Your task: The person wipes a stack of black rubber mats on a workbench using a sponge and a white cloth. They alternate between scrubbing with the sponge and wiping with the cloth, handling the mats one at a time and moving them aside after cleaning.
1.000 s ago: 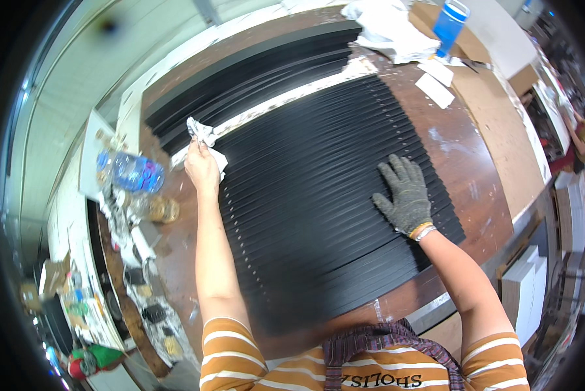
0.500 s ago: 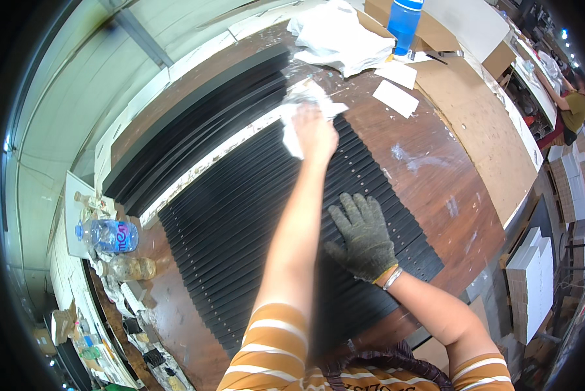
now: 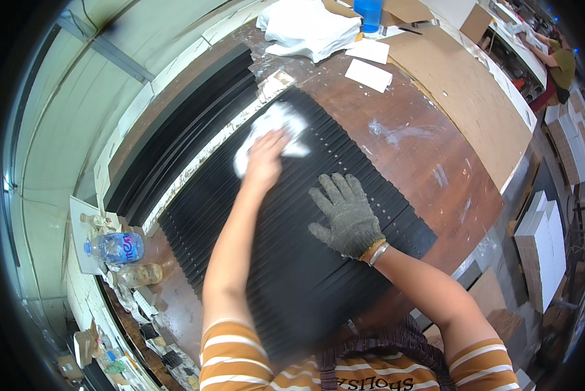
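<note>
Rows of narrow black strips (image 3: 286, 228) lie side by side as a ribbed sheet on the brown table (image 3: 429, 176). My bare left hand (image 3: 265, 159) presses a white cloth (image 3: 280, 124), blurred by motion, onto the far left part of these strips. In a grey knitted glove, my right hand (image 3: 348, 218) lies flat with fingers spread on the strips' right half. Beyond their far left edge, a white, stained bar (image 3: 207, 151) runs alongside, with longer black profiles (image 3: 181, 133) stacked behind it.
A white cloth heap (image 3: 308, 29) and a blue bottle (image 3: 368, 14) stand at the far edge, near white cards (image 3: 368, 75) and a cardboard sheet (image 3: 455, 91). Clear plastic bottles (image 3: 116, 247) sit at left. Stacked white panels (image 3: 541, 251) stand at right; another person (image 3: 559, 65) works beyond.
My left hand has swept the cloth leftward and nearer over the black strips. My gloved right hand remains flat on them. The whole view has shifted slightly.
</note>
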Demonstrator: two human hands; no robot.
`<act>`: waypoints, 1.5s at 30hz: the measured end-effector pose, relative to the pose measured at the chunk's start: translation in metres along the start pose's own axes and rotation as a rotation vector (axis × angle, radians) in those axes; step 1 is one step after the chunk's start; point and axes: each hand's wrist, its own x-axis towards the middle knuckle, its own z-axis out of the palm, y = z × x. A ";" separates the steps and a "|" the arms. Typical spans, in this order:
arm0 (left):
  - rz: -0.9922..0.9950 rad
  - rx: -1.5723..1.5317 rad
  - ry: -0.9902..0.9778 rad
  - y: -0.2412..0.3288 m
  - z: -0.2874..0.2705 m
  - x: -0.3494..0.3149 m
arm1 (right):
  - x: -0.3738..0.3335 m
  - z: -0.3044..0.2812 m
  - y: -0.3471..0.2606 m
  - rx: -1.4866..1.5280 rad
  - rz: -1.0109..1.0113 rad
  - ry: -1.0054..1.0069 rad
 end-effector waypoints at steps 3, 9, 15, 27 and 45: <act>-0.198 -0.027 0.055 -0.050 -0.063 -0.131 | -0.002 0.002 0.001 -0.012 0.006 -0.007; -0.974 0.051 0.069 -0.067 -0.210 -0.326 | -0.006 0.002 0.001 -0.019 0.013 -0.015; -0.673 -0.149 0.170 0.000 -0.156 -0.286 | -0.008 0.013 0.005 0.032 0.001 0.069; 0.122 -0.362 -0.268 0.230 -0.026 -0.152 | -0.157 -0.094 0.135 0.404 0.424 0.125; 0.369 -0.311 -0.337 0.336 0.034 -0.070 | -0.200 -0.034 0.153 -0.060 0.222 -0.012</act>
